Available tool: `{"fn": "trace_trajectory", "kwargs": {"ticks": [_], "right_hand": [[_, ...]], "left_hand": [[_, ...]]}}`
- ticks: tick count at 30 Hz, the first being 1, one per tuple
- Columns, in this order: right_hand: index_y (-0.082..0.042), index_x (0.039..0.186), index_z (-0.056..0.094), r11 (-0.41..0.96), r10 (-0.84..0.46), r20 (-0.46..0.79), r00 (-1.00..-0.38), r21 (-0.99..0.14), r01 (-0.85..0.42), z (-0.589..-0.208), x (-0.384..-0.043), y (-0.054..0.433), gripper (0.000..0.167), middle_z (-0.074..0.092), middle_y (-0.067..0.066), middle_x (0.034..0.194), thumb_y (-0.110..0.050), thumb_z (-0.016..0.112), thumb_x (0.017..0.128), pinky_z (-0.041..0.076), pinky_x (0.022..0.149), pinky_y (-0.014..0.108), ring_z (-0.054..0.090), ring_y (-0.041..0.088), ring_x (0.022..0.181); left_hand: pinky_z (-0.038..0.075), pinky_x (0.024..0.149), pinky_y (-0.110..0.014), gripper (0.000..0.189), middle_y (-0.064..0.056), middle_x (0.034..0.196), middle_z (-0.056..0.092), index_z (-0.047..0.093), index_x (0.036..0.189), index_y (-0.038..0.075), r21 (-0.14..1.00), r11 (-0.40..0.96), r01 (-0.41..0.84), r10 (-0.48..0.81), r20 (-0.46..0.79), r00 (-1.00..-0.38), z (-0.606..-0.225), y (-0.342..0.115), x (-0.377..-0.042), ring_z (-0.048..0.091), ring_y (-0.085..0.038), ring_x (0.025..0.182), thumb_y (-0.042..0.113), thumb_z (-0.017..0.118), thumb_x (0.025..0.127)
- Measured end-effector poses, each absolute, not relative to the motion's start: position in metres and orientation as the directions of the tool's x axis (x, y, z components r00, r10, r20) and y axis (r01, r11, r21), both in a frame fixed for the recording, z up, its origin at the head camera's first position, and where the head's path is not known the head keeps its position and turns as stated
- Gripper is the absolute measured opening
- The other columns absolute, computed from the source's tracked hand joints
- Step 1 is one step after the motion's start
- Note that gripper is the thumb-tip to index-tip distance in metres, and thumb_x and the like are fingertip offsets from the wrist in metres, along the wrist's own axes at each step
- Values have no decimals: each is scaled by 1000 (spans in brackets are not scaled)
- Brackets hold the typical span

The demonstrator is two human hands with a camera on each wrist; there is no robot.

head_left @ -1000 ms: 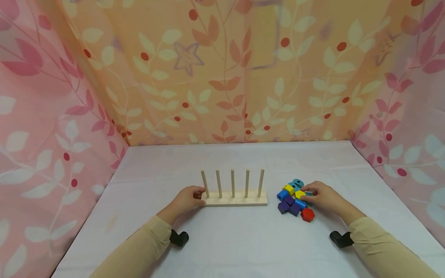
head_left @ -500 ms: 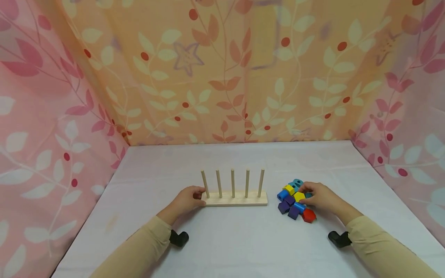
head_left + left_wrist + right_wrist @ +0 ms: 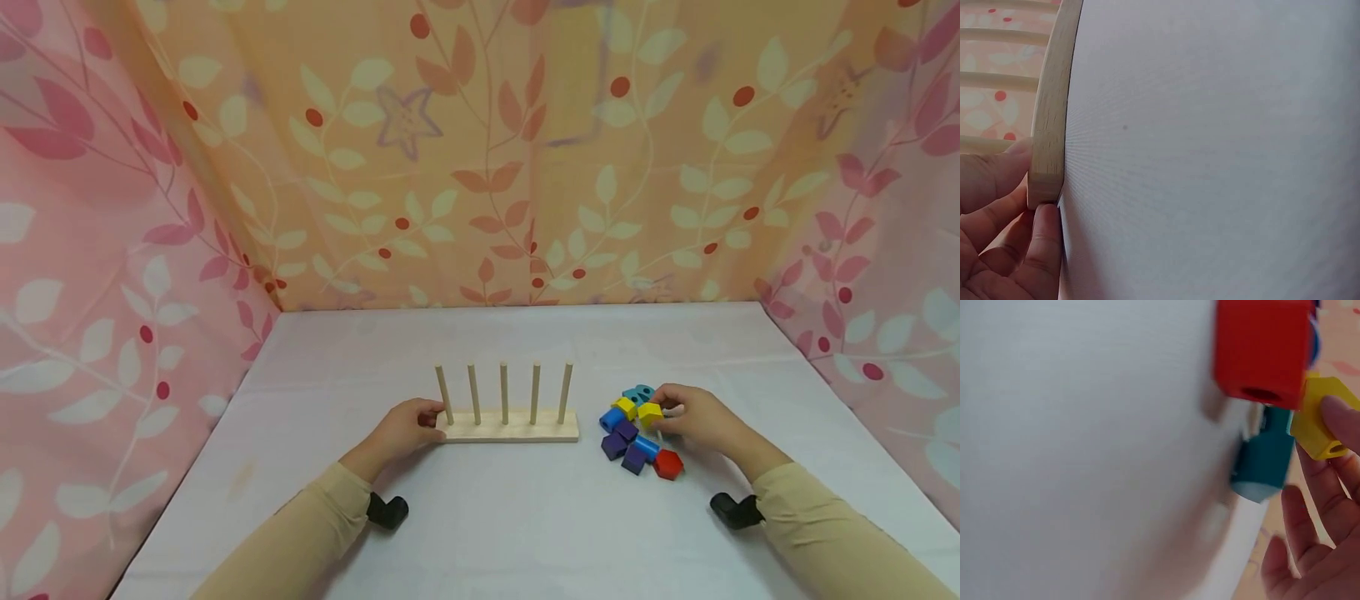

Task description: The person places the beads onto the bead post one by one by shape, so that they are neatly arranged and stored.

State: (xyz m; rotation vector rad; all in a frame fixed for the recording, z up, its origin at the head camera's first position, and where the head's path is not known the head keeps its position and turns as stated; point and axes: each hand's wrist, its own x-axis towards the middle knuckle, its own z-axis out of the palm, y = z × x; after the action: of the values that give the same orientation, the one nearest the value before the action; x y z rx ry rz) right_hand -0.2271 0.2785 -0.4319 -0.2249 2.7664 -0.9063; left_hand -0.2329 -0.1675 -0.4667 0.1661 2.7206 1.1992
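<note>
A pale wooden peg board [image 3: 517,429] with several upright pegs stands mid-table. My left hand [image 3: 405,427] grips its left end; in the left wrist view the thumb [image 3: 997,172] lies over the base and fingers meet its end. To the right, my right hand [image 3: 701,417] pinches a yellow six-sided bead [image 3: 650,415] between thumb and fingers, just over a small pile. The right wrist view shows a hole in the end of this yellow bead [image 3: 1313,422], the other fingers spread below. Beside it are a red hexagonal bead [image 3: 1263,347] and a teal bead [image 3: 1266,453].
The pile also has purple beads [image 3: 614,447], blue cylinders [image 3: 611,418], another yellow bead [image 3: 624,407] and teal pieces [image 3: 639,393]. A white cloth [image 3: 487,525] covers the table. Patterned curtains [image 3: 480,167] enclose the back and sides.
My right hand has picked the yellow bead up from the pile and turned it. The red bead and a purple one have shifted slightly nearer. My left hand stays on the peg board.
</note>
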Motion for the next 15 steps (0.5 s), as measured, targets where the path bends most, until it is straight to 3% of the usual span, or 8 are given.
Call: {"fn": "trace_trajectory", "kwargs": {"ticks": [4, 10, 15], "right_hand": [[-12, 100, 58, 771, -223, -112, -968, -628, -105, -424, -229, 282, 26, 60, 6, 98, -23, 70, 80, 50, 78, 39, 53, 23, 90], [-10, 105, 55, 735, -225, -94, -970, -669, -106, -415, -231, 281, 30, 60, 8, 102, -24, 69, 81, 49, 82, 42, 56, 25, 94], [-13, 120, 53, 716, -241, -72, -968, -687, -127, -405, -230, 273, 41, 56, 14, 112, -26, 67, 84, 51, 80, 39, 55, 29, 99]], "left_hand": [[46, 78, -31, 47, -2, 97, 62, 63, 114, 6, 740, 672, 30, 165, -110, -980, -467, -167, -233, 57, -14, 88, 8, 78, 70], [46, 78, -32, 48, -2, 98, 62, 63, 115, 8, 730, 682, 28, 168, -119, -979, -467, -168, -234, 57, -15, 89, 9, 78, 70], [46, 78, -32, 48, -1, 97, 62, 63, 115, 8, 729, 684, 28, 169, -121, -978, -467, -168, -234, 57, -15, 89, 9, 78, 70]]}}
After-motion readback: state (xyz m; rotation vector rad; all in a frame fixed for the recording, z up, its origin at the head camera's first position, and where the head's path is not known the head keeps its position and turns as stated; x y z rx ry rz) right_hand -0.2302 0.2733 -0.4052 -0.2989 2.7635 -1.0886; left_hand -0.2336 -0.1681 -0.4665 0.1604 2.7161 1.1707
